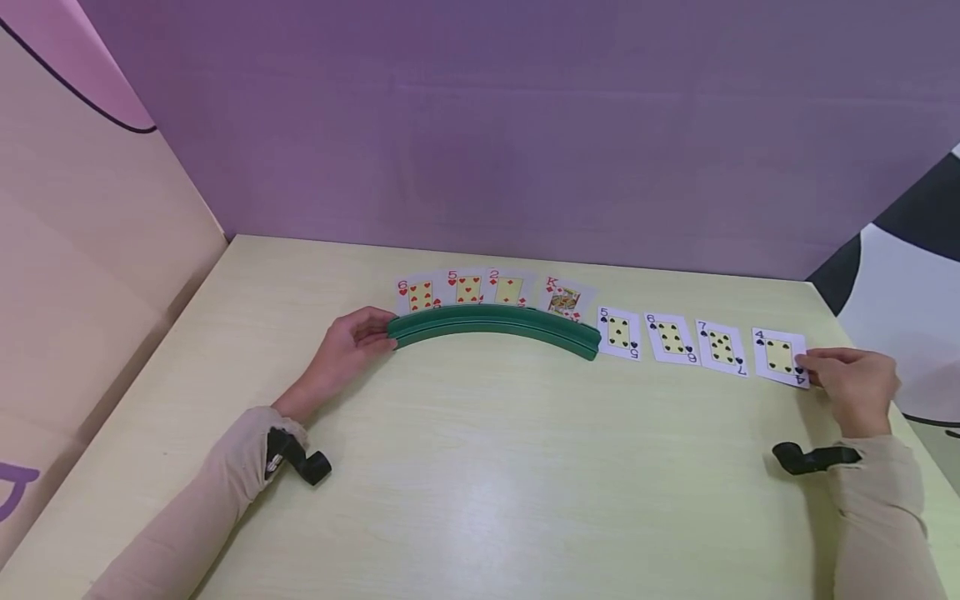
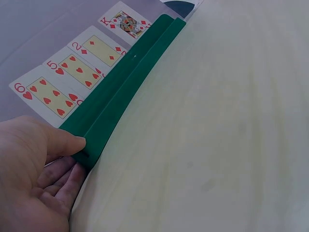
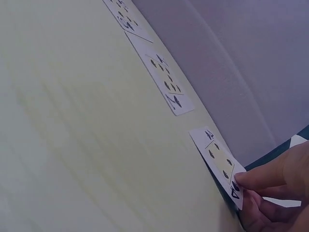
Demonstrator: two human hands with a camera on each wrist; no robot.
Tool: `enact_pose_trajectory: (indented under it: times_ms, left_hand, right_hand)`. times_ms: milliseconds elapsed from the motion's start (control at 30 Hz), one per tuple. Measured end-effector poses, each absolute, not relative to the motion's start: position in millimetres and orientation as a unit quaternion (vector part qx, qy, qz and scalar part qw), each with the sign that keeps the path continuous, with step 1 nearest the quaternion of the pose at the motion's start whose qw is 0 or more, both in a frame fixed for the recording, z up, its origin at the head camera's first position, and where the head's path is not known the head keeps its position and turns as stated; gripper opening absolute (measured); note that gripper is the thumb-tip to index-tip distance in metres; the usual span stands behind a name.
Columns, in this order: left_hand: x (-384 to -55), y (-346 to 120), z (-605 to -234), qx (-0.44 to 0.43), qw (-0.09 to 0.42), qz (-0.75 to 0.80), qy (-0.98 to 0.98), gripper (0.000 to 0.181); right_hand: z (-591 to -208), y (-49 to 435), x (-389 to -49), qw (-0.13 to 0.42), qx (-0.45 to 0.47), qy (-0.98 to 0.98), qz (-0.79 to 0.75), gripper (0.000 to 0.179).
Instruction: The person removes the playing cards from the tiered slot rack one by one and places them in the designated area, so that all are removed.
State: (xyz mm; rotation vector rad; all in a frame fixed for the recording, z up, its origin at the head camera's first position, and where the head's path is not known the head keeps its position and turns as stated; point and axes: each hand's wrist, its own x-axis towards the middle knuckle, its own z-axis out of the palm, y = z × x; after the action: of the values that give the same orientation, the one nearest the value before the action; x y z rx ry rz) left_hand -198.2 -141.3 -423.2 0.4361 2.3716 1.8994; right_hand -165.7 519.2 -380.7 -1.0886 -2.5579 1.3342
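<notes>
A curved green card holder point(image 1: 495, 318) stands on the table with a six of hearts point(image 1: 420, 294), a five of hearts point(image 1: 468, 288), a two of diamonds point(image 1: 510, 288) and a king of diamonds point(image 1: 564, 298) upright in it. My left hand point(image 1: 349, 335) grips the holder's left end, thumb on top in the left wrist view. At the far right, my right hand point(image 1: 855, 383) pinches the right edge of a four of spades point(image 1: 778, 356). That card's near edge is lifted off the table in the right wrist view.
Left of the four, a black five point(image 1: 618, 332), a black six point(image 1: 671, 338) and a black seven point(image 1: 722, 347) lie face up in a row on the table point(image 1: 510, 467). A purple wall point(image 1: 525, 150) rises behind the table's back edge.
</notes>
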Motion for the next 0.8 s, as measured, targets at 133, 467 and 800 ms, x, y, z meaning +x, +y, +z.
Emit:
enact_pose_trajectory:
  times_ms: [133, 467, 800]
  left_hand:
    - [-198.7, -141.1, -422.5, 0.144, 0.036, 0.619, 0.771, 0.037]
    - [-199.3, -141.8, -424.7, 0.137, 0.038, 0.621, 0.771, 0.037]
    - [-199.4, -140.8, -424.9, 0.142, 0.031, 0.622, 0.77, 0.037]
  right_hand:
    - [-380.3, 516.5, -165.6, 0.03, -0.34, -0.851, 0.399, 0.024]
    - [-386.7, 513.2, -170.8, 0.052, -0.303, -0.89, 0.338, 0.048]
    - [-383.8, 513.3, -168.1, 0.039, -0.302, -0.885, 0.351, 0.044]
